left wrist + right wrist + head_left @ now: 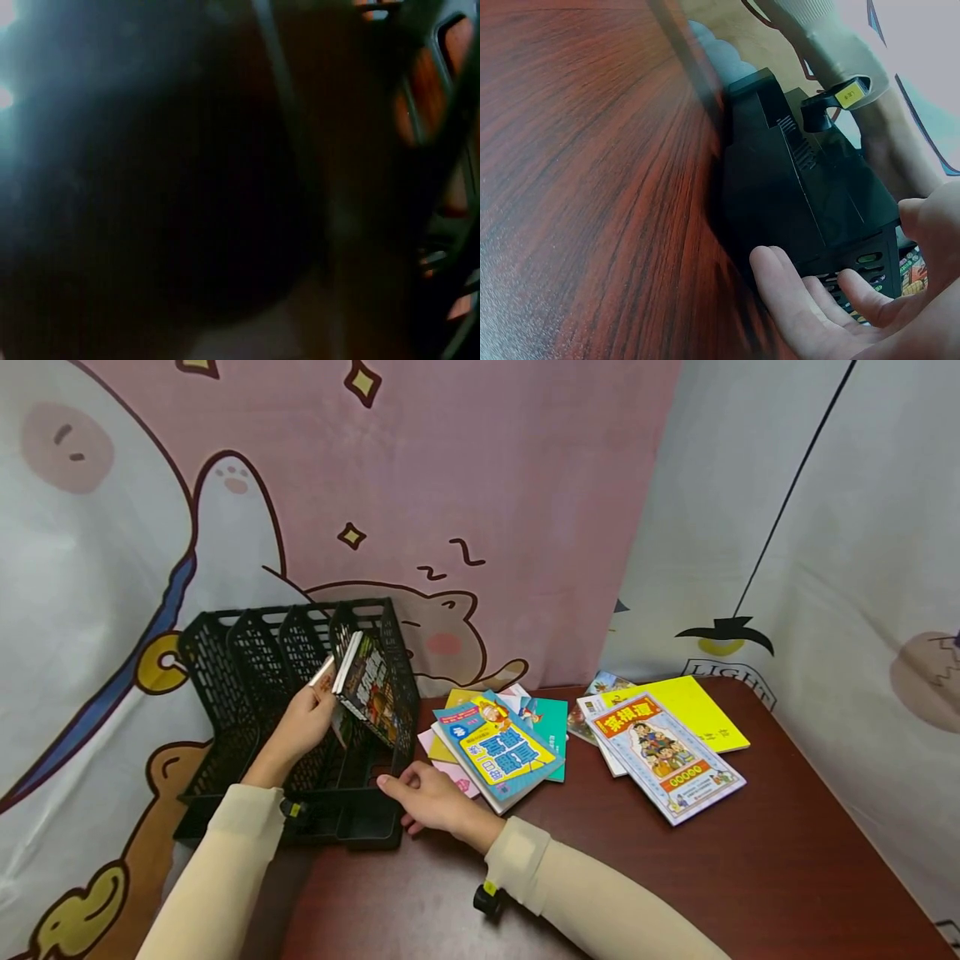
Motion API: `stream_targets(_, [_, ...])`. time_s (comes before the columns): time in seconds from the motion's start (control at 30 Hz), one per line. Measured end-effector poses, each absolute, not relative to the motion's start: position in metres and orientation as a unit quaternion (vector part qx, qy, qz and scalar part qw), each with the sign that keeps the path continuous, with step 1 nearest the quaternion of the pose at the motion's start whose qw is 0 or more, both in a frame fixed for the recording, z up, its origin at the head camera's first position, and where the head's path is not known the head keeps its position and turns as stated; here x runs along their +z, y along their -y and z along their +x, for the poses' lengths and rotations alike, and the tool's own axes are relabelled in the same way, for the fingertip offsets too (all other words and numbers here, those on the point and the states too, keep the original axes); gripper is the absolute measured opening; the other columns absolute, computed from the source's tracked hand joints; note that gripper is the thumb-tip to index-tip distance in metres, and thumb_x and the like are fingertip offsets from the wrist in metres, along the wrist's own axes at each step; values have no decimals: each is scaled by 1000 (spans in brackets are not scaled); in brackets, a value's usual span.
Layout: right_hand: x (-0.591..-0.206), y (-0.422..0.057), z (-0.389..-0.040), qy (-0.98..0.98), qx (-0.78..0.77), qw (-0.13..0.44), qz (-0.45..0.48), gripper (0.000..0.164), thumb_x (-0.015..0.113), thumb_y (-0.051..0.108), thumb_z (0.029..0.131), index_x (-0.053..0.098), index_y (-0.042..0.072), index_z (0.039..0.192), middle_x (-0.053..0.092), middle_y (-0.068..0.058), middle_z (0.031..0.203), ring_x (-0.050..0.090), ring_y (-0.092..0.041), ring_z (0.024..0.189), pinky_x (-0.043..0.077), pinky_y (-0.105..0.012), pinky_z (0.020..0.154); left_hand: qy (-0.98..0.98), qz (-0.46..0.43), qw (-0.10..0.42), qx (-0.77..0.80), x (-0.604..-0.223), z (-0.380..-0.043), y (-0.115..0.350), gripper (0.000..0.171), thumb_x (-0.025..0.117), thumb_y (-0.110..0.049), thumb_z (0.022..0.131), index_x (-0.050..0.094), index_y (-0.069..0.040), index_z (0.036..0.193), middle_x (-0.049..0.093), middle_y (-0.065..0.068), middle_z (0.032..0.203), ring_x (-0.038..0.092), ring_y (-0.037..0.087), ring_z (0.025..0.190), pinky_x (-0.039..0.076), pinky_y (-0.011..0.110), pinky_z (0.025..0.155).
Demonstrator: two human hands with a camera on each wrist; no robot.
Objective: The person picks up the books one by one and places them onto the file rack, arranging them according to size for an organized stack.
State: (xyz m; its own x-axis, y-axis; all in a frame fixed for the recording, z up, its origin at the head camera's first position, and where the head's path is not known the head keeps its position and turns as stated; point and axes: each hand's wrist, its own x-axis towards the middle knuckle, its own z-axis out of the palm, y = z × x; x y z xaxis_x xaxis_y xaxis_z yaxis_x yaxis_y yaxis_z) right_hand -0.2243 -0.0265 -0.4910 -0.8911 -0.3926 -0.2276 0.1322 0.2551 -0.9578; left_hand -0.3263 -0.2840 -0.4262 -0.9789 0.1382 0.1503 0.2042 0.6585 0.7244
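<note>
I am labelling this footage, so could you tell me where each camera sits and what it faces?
Head: above, facing down at rack, book, left hand, right hand.
Left wrist: inside the rack, dark blur; no body visible.
Right wrist: low over table, facing rack base; right hand, left sleeve.
Shared: the rack.

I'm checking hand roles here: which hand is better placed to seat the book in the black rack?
Left, probably. The left hand already grips the book, tilted over the black rack; the right hand only braces the rack's front corner.
</note>
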Motion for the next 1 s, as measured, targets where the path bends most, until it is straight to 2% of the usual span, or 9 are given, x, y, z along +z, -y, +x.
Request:
stream_targets(0.13, [-491,27,-224,-762,-604,218,-86,50,69,59,105,63,10,114,70,-8,96,80,-33,76,68,-46,66,911,-101,49,-397,-424,-324,284,61,35,-25,117,25,-18,176,29,7,182,63,25,99,44,25,79])
stream_targets(0.2, [-490,27,-224,-760,-605,220,-88,50,69,59,105,63,10,114,70,-8,96,80,-33,75,68,-46,66,911,-102,58,-395,-423,-322,283,63,37,-24,116,20,-22,177,24,5,184,51,23,74,43,35,70])
stream_targets(0.27, [-489,27,-224,-758,-607,221,-89,50,69,59,105,64,10,115,71,-8,96,80,-34,75,68,-46,66,913,-105,60,-390,-421,-322,281,64,38,-26,117,18,-26,177,28,9,183,46,21,67,44,34,73])
stream_targets(0.33, [-489,26,-225,-758,-607,222,-90,51,69,59,106,63,9,116,71,-9,97,80,-35,76,68,-46,66,914,-107,56,-387,-420,-321,280,65,39,-27,116,16,-31,177,49,23,169,50,21,65,45,35,77])
stream_targets(0.43, [-489,25,-225,-757,-609,220,-89,51,69,59,105,64,9,116,71,-11,98,80,-38,78,68,-46,67,922,-110,51,-368,-418,-319,279,72,44,-25,114,10,-34,178,59,32,154,56,23,73,45,36,80])
stream_targets(0.5, [-489,25,-224,-755,-611,222,-87,52,70,59,105,64,9,116,72,-13,99,80,-38,79,68,-47,68,927,-111,45,-356,-417,-318,279,82,49,-21,111,5,-35,178,68,35,125,54,24,68,45,37,70])
stream_targets(0.67, [-490,22,-223,-760,-603,226,-91,54,67,62,106,67,9,118,73,-13,101,80,-35,79,68,-47,68,928,-125,46,-348,-419,-311,276,97,59,-16,106,-3,-38,177,68,17,89,56,17,57,46,35,55])
stream_targets(0.83, [-490,21,-222,-761,-603,221,-95,50,65,59,108,68,9,119,74,-17,105,80,-35,79,68,-47,68,925,-130,111,-339,-421,-302,268,96,59,-12,104,3,-31,179,71,20,101,65,26,63,51,39,56])
stream_targets(1.0, [-487,16,-221,-765,-599,214,-102,42,67,51,109,70,11,120,75,-16,103,80,-31,76,68,-47,68,928,-130,207,-280,-413,-291,257,86,61,-15,103,20,-16,178,56,27,159,65,47,129,55,64,96])
